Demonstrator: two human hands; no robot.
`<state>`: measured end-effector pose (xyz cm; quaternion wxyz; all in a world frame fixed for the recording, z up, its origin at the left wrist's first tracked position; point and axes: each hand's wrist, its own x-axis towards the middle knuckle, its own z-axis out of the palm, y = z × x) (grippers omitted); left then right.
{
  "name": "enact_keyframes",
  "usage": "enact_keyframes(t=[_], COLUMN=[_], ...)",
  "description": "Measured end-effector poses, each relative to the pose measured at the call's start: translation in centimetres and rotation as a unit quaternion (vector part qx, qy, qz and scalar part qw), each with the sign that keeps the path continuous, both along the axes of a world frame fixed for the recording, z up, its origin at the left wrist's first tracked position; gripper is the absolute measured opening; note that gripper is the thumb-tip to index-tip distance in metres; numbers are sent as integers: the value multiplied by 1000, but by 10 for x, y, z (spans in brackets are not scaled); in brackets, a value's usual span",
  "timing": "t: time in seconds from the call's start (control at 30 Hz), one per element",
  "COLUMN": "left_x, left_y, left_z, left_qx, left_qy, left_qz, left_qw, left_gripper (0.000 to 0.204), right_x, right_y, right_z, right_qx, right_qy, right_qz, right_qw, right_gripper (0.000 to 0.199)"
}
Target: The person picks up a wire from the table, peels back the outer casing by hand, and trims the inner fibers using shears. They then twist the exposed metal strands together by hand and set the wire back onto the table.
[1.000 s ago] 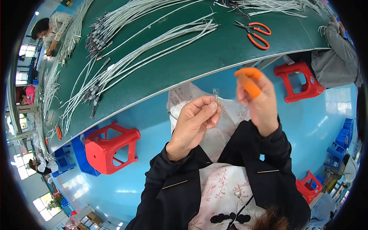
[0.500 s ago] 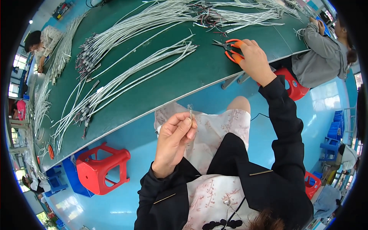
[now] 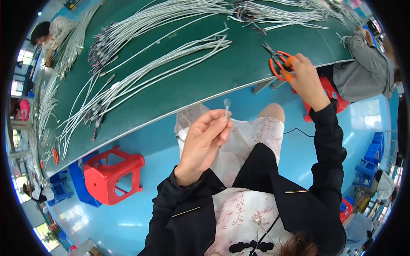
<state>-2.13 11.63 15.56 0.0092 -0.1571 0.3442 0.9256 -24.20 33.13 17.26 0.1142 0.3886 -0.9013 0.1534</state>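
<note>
Moved: right hand (image 3: 304, 79) stays on orange scissors (image 3: 279, 64) at green tabletop (image 3: 192, 85) edge, fingers closed on handles | left hand (image 3: 207, 136) fingers pinch thin wire piece (image 3: 226, 107) upright

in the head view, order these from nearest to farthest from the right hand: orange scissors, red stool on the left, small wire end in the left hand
1. orange scissors: on the green table's near edge, touched by the right hand.
2. small wire end: pinched in the left hand, toward the middle, over the lap.
3. red stool: on the blue floor, far left, below the table edge.
</note>
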Motion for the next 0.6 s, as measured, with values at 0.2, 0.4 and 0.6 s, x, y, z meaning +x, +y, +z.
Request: enact_keyframes(t=[0.2,0.4,0.6], left_x=[2,4,7], left_y=[1,1,-2], left_z=[-4,-6,-5], left_qx=[28,33,14], left_qy=[7,18,21], left_qz=[16,27,48], left_qw=[999,999,999], left_gripper=[16,17,17], right_x=[8,5,32], right_y=[-4,-3,-8], right_z=[3,-5,13], right_qx=[11,47,-153], right_qy=[-8,51,-185], right_qz=[12,-10,-93], right_qw=[1000,998,966], right_gripper=[19,21,22])
